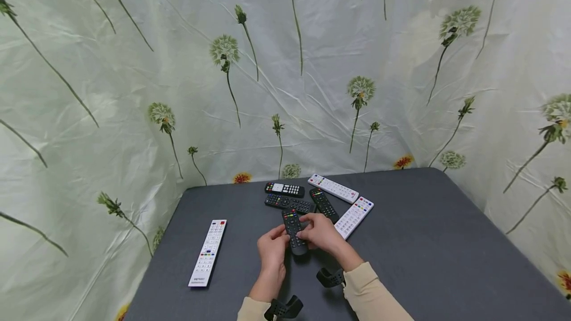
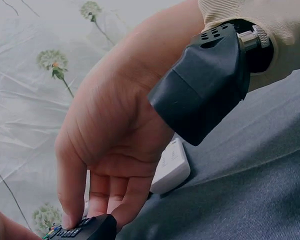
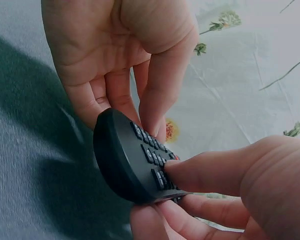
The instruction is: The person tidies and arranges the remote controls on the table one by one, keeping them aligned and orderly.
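Observation:
Between my two hands is a black remote control (image 1: 293, 229), held a little above the grey table with its buttons facing up. My left hand (image 1: 271, 250) pinches its left edge, and the right wrist view shows that hand (image 3: 120, 55) with its thumb along the button side. From the other edge my right hand (image 1: 324, 234) grips the remote, its thumb (image 3: 205, 170) lying on the buttons and its fingers around the side. The left wrist view shows the right hand (image 2: 115, 115) large, with only one end of the remote (image 2: 97, 229) visible.
Beyond my hands lie a black remote with a pale panel (image 1: 284, 189), two plain black remotes (image 1: 289, 203) (image 1: 324, 205), and two white remotes (image 1: 333, 188) (image 1: 354, 217). Another white remote (image 1: 208, 254) lies to the left on the grey table (image 1: 446, 261). A flowered curtain (image 1: 285, 88) hangs behind.

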Available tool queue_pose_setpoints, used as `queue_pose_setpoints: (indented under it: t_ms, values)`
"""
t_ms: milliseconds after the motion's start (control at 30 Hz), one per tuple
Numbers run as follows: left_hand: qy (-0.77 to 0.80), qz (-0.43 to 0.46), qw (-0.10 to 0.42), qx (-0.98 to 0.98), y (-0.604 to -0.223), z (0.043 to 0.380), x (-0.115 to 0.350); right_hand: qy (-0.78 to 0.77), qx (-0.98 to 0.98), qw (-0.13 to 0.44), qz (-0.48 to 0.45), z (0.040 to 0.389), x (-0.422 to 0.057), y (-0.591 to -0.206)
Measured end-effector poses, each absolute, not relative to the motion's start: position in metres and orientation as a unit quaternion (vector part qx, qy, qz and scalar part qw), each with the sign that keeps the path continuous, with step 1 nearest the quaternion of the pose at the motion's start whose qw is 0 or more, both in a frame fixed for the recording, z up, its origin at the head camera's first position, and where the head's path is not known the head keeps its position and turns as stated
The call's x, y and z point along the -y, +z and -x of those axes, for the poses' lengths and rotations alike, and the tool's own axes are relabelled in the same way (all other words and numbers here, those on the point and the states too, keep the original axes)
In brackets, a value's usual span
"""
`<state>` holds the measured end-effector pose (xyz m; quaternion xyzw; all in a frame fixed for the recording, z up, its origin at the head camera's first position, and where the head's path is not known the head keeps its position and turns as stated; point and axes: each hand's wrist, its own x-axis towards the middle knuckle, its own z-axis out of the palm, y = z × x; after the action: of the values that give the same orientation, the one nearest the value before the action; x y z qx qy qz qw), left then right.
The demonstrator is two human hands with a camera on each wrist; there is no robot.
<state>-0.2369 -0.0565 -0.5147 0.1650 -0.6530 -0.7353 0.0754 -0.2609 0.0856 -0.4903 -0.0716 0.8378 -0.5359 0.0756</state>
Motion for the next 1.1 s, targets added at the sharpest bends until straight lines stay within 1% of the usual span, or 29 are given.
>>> queue_pose_setpoints:
  t_ms: [300, 533, 733, 1100]
  values:
    - [-0.733, -0.167, 0.085, 0.654, -0.514, 0.239, 0.07, -0.584, -0.803, 0.094, 0.066, 0.262, -0.075, -0.493]
    - [-0.71, -0.174, 0.1, 0.675, -0.508, 0.238, 0.09, -0.639, -0.75, 0.156, 0.072, 0.263, -0.062, -0.491]
    - [-0.682, -0.177, 0.116, 0.701, -0.503, 0.241, 0.113, -0.671, -0.711, 0.195, 0.084, 0.262, -0.05, -0.486]
    - [-0.64, -0.182, 0.141, 0.733, -0.496, 0.241, 0.145, -0.686, -0.679, 0.241, 0.102, 0.267, -0.024, -0.48]
